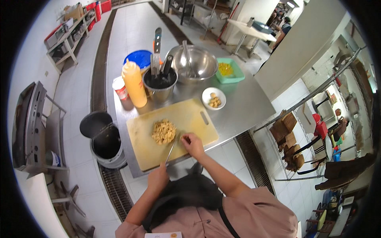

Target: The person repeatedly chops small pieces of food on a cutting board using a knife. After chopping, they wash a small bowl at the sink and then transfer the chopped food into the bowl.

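A pale yellow cutting board (198, 119) lies on the steel table (246, 103), with a heap of chopped yellowish pieces (163, 131) at its middle. My left hand (158, 176) grips the handle of a knife (172, 147) whose blade points up toward the heap. My right hand (192, 143) rests on the board just right of the blade, fingers curled by the heap's edge; whether it holds a piece is hidden.
Behind the board stand an orange squeeze bottle (134, 84), a metal utensil pot (160, 85), a steel mixing bowl (192, 63), a green tray (230, 71), a small white bowl (214, 98) and a red-and-white cup (120, 88). A black-lined bin (104, 142) sits left of the table.
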Tool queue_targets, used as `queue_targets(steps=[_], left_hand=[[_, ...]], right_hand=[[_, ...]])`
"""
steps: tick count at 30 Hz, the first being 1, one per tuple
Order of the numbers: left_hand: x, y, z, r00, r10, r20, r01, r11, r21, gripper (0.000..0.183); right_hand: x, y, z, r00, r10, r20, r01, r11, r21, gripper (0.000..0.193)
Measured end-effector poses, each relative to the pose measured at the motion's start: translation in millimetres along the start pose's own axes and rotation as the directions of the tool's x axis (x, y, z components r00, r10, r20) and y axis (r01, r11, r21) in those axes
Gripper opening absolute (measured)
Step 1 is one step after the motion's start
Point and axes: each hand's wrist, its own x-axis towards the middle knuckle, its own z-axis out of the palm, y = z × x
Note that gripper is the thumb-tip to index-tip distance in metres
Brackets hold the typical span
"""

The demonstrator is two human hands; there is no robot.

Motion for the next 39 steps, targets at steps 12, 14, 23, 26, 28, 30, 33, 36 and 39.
queue_targets(steps=[12,14,23,26,28,30,33,36,39], left_hand=[[-8,6,-6,1.000,0.004,0.027,-0.005,0.999,0.042,0.014],[-13,8,-7,1.000,0.002,0.026,-0.002,1.000,0.021,0.014],[-18,16,-6,0.997,-0.005,0.077,0.004,1.000,0.013,0.015],[-17,18,-5,0.995,-0.026,0.095,0.024,1.000,0.018,0.015],[-14,20,-4,0.994,-0.036,0.102,0.035,0.999,0.011,0.015],[-6,17,2,0.997,-0.003,0.072,0.003,1.000,0.006,0.015],[-4,19,-1,0.995,-0.014,0.094,0.013,1.000,0.011,0.014],[-8,25,-14,0.992,-0.025,0.127,0.023,1.000,0.014,0.015],[-16,25,-15,0.991,-0.024,0.129,0.024,1.000,-0.002,0.016]], right_hand=[[1,2,-6,0.999,-0.032,-0.005,0.033,0.994,0.103,0.013],[2,-4,-9,0.999,0.021,0.044,-0.025,0.995,0.100,0.014],[2,1,-8,0.996,0.069,0.057,-0.076,0.988,0.137,0.015],[2,-1,-9,0.994,0.082,0.066,-0.090,0.989,0.117,0.016],[3,1,-8,0.998,0.034,0.054,-0.039,0.994,0.102,0.015],[2,2,-8,0.999,0.006,0.044,-0.011,0.994,0.108,0.015],[2,1,-8,1.000,-0.007,0.026,0.004,0.991,0.137,0.013],[1,3,-8,1.000,-0.002,0.007,0.001,0.989,0.146,0.013],[1,2,-7,0.998,0.065,0.018,-0.067,0.984,0.165,0.014]])
